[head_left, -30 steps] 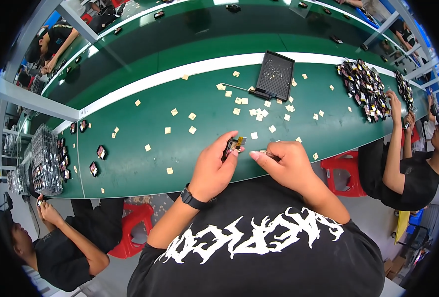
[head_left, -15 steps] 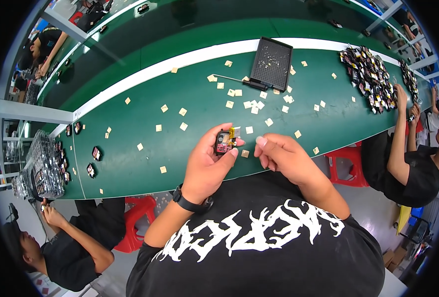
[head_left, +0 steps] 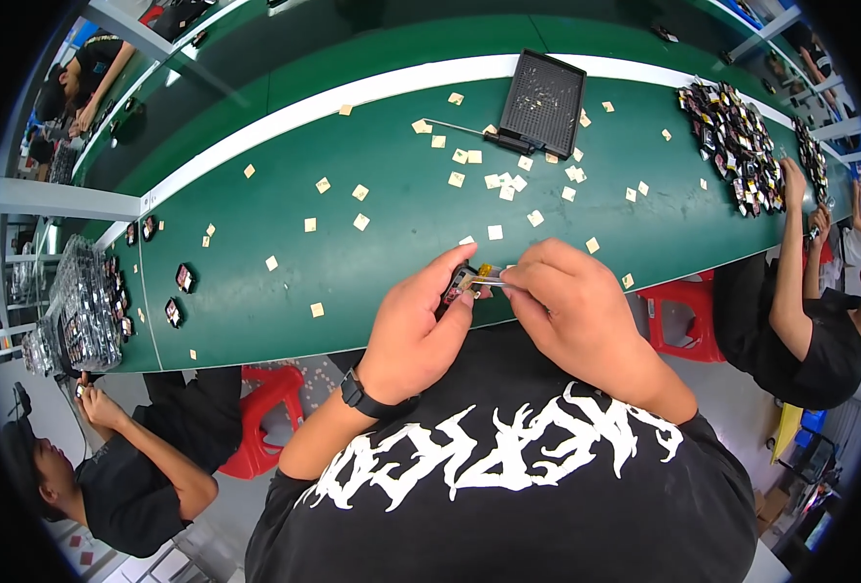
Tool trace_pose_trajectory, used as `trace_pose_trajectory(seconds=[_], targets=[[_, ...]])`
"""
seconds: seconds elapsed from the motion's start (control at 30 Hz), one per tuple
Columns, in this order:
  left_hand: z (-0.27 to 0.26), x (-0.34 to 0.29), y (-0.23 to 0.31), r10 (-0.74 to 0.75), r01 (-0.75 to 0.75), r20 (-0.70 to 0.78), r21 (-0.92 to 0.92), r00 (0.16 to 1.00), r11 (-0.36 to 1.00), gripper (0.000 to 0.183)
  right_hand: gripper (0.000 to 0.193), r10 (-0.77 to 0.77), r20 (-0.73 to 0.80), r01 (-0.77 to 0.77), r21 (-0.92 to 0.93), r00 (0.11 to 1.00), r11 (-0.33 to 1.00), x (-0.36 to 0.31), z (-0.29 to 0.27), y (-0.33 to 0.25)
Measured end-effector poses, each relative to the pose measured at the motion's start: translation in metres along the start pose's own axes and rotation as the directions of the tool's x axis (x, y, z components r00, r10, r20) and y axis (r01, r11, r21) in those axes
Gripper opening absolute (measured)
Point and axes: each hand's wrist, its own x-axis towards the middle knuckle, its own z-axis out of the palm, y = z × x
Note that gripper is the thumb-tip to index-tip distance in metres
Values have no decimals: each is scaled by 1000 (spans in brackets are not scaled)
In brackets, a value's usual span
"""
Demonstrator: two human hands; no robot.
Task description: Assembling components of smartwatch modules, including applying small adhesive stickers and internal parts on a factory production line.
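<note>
My left hand (head_left: 419, 316) is closed around a small black electronic device (head_left: 457, 286), its open side with the circuit parts tilted toward my right hand. A flat silver piece with yellow tape (head_left: 489, 276) sticks out from the device. My right hand (head_left: 574, 301) has its thumb and forefinger pinched on the outer end of that piece. The fingertips hide part of it. Both hands are held over the near edge of the green table (head_left: 246, 262).
Small cream square pieces (head_left: 494, 182) lie scattered over the table. Beyond them are a black tray (head_left: 544, 97) and a screwdriver (head_left: 494, 139). Many devices (head_left: 732, 146) are heaped at right. Clear plastic trays (head_left: 90, 301) are stacked at left. Co-workers sit on both sides.
My right hand has moved left to the device and pinched the silver piece. The device has tilted in my left hand. The view has shifted slightly.
</note>
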Motion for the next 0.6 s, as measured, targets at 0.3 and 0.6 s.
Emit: trace_pose_trajectory(seconds=[0.3, 0.6], targets=[[0, -4, 2, 102, -108, 43, 170, 994, 979, 43, 13, -38, 60, 43, -80, 997, 996, -6, 3, 0], [-7, -8, 1, -123, 123, 147, 8, 982, 992, 42, 13, -65, 88, 67, -11, 994, 998, -10, 4, 6]])
